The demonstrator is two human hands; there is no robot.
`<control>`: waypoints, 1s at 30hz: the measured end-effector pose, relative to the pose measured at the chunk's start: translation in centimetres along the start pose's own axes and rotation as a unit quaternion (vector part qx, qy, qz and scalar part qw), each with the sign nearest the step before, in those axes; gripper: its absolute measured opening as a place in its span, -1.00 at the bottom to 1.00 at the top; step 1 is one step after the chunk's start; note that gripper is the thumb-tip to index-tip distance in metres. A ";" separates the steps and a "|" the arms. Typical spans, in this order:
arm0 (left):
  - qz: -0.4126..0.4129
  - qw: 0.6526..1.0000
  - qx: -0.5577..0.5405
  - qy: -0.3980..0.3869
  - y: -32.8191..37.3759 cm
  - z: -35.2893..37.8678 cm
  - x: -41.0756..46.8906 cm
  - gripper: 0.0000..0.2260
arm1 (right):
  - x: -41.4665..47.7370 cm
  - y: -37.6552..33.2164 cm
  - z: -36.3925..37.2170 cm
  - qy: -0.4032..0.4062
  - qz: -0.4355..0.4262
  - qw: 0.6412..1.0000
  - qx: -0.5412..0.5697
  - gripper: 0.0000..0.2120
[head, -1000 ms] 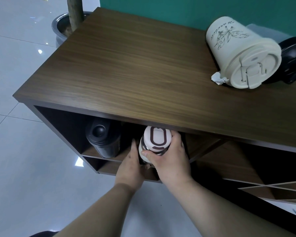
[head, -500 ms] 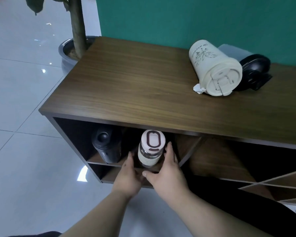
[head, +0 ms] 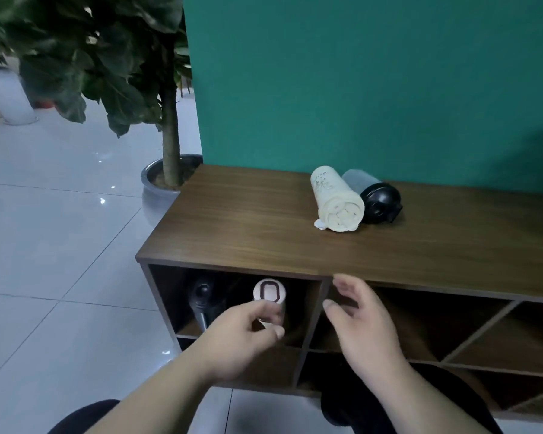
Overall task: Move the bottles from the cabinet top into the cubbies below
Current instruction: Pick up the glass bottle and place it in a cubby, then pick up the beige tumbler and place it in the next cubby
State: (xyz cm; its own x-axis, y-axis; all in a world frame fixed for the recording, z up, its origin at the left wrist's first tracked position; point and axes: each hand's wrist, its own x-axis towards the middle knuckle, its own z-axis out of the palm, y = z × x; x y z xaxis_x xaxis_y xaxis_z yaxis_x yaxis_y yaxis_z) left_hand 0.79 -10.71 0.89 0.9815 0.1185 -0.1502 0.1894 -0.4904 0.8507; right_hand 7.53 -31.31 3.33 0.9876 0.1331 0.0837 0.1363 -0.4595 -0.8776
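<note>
Change: a second ago both your hands were wrapped around the white-capped bottle (head: 269,296) inside the cubby; now they sit back from it and the bottle stands on its own, so I judge that placement finished.
Left cubby: at lower centre-left of the frame, the upper-left cubby (head: 166,296) of the cabinet holds a dark bottle (head: 203,297) and, just to its right, the white-capped bottle, both upright on the shelf.
Left hand: your left hand (head: 242,335) is in front of the white-capped bottle, fingers (head: 268,308) loosely curled and half open. They overlap the bottle's lower body in this view, and motion blur keeps me from telling whether they brush it; they do not grip it.
Right hand: your right hand (head: 359,324) hangs at lower centre, in front of the divider and the next cubby, fingers spread open, holding nothing and touching nothing I can see.
Cabinet top: at centre right of the frame, a cream bottle (head: 336,198) lies on its side on the cabinet top (head: 248,233), with a black-capped bottle (head: 375,197) lying touching it on the right.
Task meaning: two bottles are stowed, two remain above; the cream one is likely next, and lying down it may roll when you nudge it.
</note>
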 end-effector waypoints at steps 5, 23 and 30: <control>0.051 0.985 -0.157 0.046 2.7 -1.3 0.5 -0.78 | 4.8 -4.4 -2.4 0.074 -0.034 0.994 -0.075 -0.39; 0.090 0.951 -0.295 -0.021 2.6 1.5 5.1 -0.74 | 15.8 -6.6 4.8 0.265 0.206 0.937 -0.097 -0.11; 0.040 0.952 -0.301 -0.031 2.6 0.0 4.6 -0.78 | 13.0 -6.5 1.5 0.199 0.153 0.962 0.106 -0.32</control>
State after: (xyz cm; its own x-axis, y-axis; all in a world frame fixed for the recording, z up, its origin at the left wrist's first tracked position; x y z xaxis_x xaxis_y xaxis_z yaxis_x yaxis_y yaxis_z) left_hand 5.79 -11.42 2.43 0.9955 0.0408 -0.0859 0.0820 0.0897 0.9926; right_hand 19.34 -25.31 9.38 0.9363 -0.3466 -0.0559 -0.1422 -0.2290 -0.9630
